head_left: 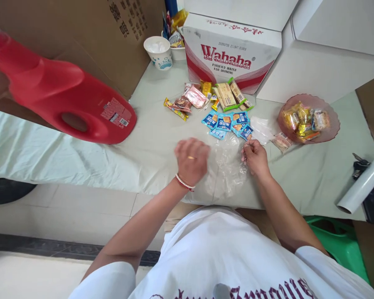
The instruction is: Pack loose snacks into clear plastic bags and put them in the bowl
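Observation:
A clear plastic bag (227,166) lies flat on the pale green cloth (118,158), between my two hands. My left hand (191,161), with a ring and a bead bracelet, rests curled at the bag's left edge. My right hand (254,158) pinches the bag's upper right corner, fingers closed. Just beyond the bag lie several blue snack packets (226,122). Farther back sit pink, yellow and tan wrapped snacks (205,97).
A pink bowl (332,131) of wrapped snacks stands at the right. A Wahaha water carton (232,52) is at the back, with a paper cup (158,52) left of it. A large red jug (59,97) lies at the left. A plastic film roll (363,185) sits at the right edge.

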Tool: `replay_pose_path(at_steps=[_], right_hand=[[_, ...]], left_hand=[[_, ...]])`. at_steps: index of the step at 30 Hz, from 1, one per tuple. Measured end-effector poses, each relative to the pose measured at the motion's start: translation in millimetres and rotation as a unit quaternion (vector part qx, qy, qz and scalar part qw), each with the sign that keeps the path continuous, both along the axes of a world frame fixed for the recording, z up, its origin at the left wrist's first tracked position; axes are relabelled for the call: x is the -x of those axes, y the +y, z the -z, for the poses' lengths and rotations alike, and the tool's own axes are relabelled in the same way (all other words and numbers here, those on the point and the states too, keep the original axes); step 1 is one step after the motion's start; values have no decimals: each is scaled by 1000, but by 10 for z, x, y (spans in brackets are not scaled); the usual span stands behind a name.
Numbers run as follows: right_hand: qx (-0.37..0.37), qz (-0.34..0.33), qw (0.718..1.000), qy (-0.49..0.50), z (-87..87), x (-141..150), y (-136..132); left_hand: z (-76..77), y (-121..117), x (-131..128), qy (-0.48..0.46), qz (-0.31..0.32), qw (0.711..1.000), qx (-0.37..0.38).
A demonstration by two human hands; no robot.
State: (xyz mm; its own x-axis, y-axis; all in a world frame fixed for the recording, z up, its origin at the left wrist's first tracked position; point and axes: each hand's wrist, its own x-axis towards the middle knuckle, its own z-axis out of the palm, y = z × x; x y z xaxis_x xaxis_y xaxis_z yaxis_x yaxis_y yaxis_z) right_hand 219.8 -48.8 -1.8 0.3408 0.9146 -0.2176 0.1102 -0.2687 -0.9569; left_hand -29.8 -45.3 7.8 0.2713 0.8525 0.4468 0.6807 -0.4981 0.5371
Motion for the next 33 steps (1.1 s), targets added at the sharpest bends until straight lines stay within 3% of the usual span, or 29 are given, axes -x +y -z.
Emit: replay_pose_path(at_steps=[2, 3, 5, 11, 15, 17, 19, 22, 25, 27, 30, 33], right_hand=[[-6, -9, 1000, -27, 3, -29, -10], [-9, -8, 999, -48, 8, -71, -17], [-18, -6, 995, -101, 30, -203, -31], [-20, -34, 963, -267, 48, -660, -65], [22, -100, 874, -475, -236, -684, -106], [-10, -88, 834, -545, -415, -534, -173], [-87, -109, 821, -553, -518, -309, -289], [-173, -311, 805, -476, -452, -24, -513], [-167, -460, 788, -374, -306, -33, -616], [-140, -456, 821, -314, -317, -180, -484], [-97, -344, 876, -324, -506, -338, 123], [-59, -234, 854, -461, -646, -186, 1025]], left_hand=[[17, -55, -2, 63, 206, 975, 46], [35, -60, 31, 85, 268, 957, 71], [79, -36, 162, 105, 308, 939, 111], [111, 128, 559, 113, 246, 946, 179], [32, 174, 404, 99, 175, 957, 208], [-5, 162, 246, 112, 117, 962, 218], [-22, 135, 128, 140, 89, 961, 220], [0, 74, 141, 183, 98, 958, 200], [54, 11, 341, 207, 126, 955, 169], [85, -22, 472, 220, 145, 952, 154], [102, -49, 554, 233, 158, 948, 147], [99, -48, 537, 229, 155, 947, 161]])
